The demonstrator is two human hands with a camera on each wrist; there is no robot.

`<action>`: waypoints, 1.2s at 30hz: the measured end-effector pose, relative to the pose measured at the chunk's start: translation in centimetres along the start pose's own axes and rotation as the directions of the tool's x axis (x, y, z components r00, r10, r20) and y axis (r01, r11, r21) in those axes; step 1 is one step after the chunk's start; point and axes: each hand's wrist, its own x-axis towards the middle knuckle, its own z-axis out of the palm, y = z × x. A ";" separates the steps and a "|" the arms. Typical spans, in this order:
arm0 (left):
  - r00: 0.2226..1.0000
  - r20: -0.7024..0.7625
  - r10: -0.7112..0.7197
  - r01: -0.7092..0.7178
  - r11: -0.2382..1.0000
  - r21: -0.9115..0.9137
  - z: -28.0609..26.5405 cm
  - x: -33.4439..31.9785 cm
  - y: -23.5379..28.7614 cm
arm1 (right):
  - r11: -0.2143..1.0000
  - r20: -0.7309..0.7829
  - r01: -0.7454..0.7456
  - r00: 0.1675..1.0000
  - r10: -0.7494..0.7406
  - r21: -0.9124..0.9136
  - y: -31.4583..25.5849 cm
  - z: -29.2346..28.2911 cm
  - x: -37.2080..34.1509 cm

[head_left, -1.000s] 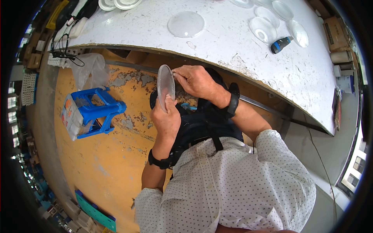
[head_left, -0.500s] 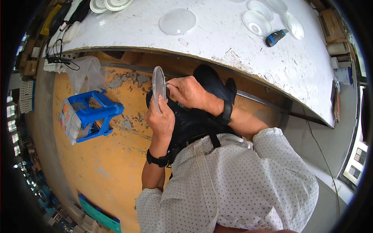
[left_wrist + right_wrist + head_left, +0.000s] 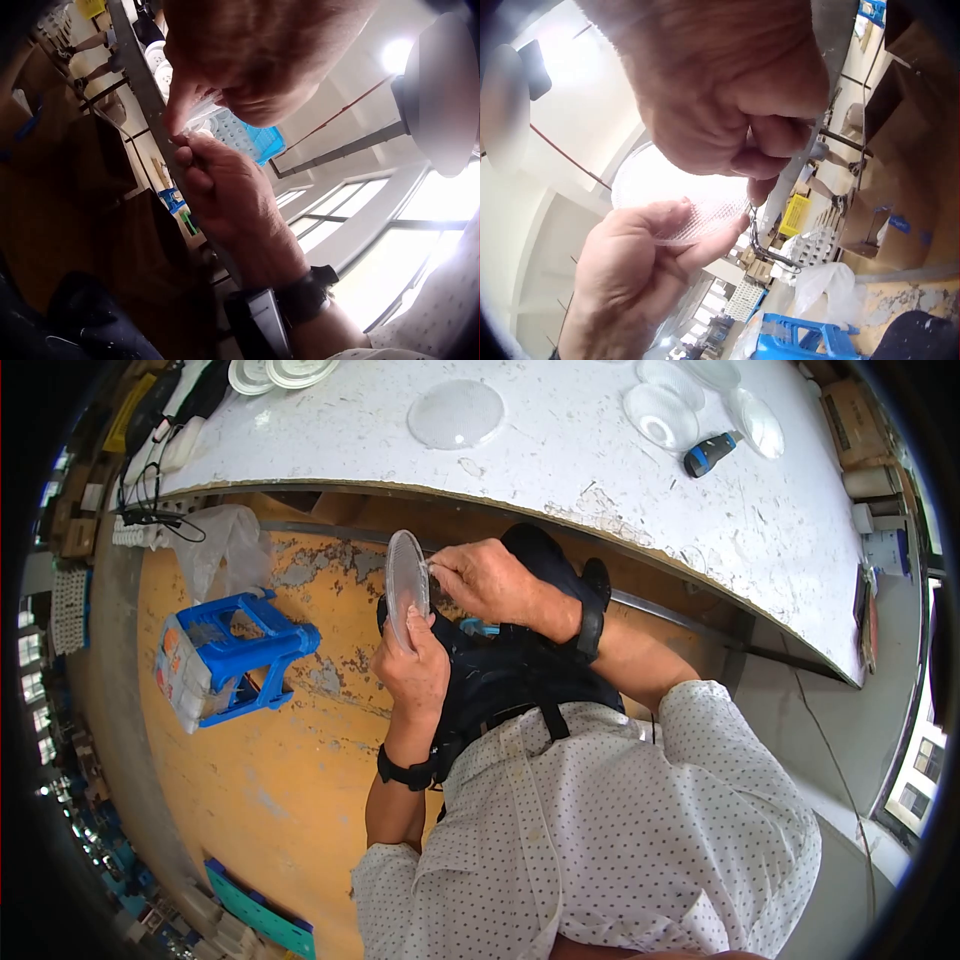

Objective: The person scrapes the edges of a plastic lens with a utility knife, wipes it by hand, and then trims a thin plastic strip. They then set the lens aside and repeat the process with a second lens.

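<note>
My left hand (image 3: 415, 672) holds a clear, round, textured plastic disc (image 3: 401, 580) on edge over the lap, thumb on one face and fingers behind. My right hand (image 3: 495, 582) pinches the disc's rim with thumb and forefinger, the other fingers curled in. From the right wrist view, light shines through the disc (image 3: 705, 214), and its grid pattern shows beside the left thumb. In the left wrist view, the right hand's fingertips (image 3: 182, 141) meet at the disc's edge. Whether they grip some small thing as well, I cannot tell.
On the white table (image 3: 560, 470) lies another clear disc (image 3: 457, 414). Several more (image 3: 660, 417) sit at the right near a black-and-blue tool (image 3: 711, 454). White round parts (image 3: 300, 368) lie at the back left. A blue stool (image 3: 240, 650) stands on the floor beside a plastic bag (image 3: 225, 550).
The hands and disc have shifted slightly left in the head view as the view itself moved. The right hand dipped, then came back up along the rim; the left keeps its hold.
</note>
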 end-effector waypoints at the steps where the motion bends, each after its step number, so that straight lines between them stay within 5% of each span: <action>1: 1.000 -0.004 0.029 -0.029 0.999 0.014 0.0 0.0 0.0 | 1.000 -0.004 -0.004 1.000 0.004 0.000 -0.1 0.0 -0.4; 4: 0.997 0.013 0.071 -0.072 0.994 0.085 0.1 -0.4 -0.5 | 0.959 0.092 -0.226 0.973 0.213 0.169 -0.3 0.4 -1.9; 6: 0.999 0.026 0.032 -0.034 0.998 0.049 0.1 -0.1 -0.4 | 0.966 0.217 -0.154 0.970 0.108 0.207 0.0 0.8 -2.7; 10: 0.992 0.074 -0.106 0.111 0.991 -0.071 -0.1 0.4 0.2 | 0.992 -0.025 -0.077 0.996 0.080 0.101 0.0 -1.0 -1.3; 20: 0.873 0.267 -0.408 0.462 0.868 -0.184 -0.9 0.5 2.1 | 0.968 0.037 0.143 0.990 -0.139 -0.206 0.2 -2.8 1.6; 26: 0.900 0.283 -0.331 0.369 0.925 -0.094 -1.2 0.5 2.3 | 0.971 0.088 0.152 0.987 -0.138 -0.186 0.8 -2.6 1.8; 31: 0.992 0.105 -0.077 0.082 0.996 -0.044 -0.6 -0.2 1.1 | 0.989 0.095 0.066 0.994 -0.054 -0.129 0.3 -1.9 0.3; 36: 0.995 0.096 0.032 -0.038 0.997 0.061 -0.6 -0.3 0.7 | 0.997 0.077 -0.050 0.996 0.046 0.060 0.2 -0.3 -1.9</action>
